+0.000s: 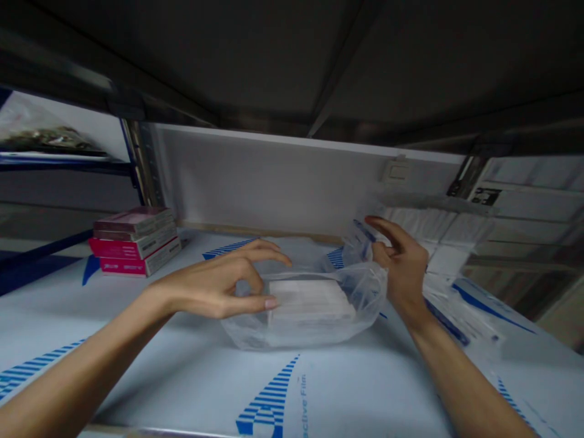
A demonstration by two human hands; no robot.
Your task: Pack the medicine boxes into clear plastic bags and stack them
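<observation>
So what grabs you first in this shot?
The clear plastic bag mid-shelf, a white box inside it, with the right hand at its raised edge and the left hand curled just beside the box. Back left, a stack of pink-red boxes stands out.

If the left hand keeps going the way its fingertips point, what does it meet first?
The left hand would probably meet the clear plastic bag first, then the white box inside it; depth is unclear, and the thumb may already touch the bag.
</observation>
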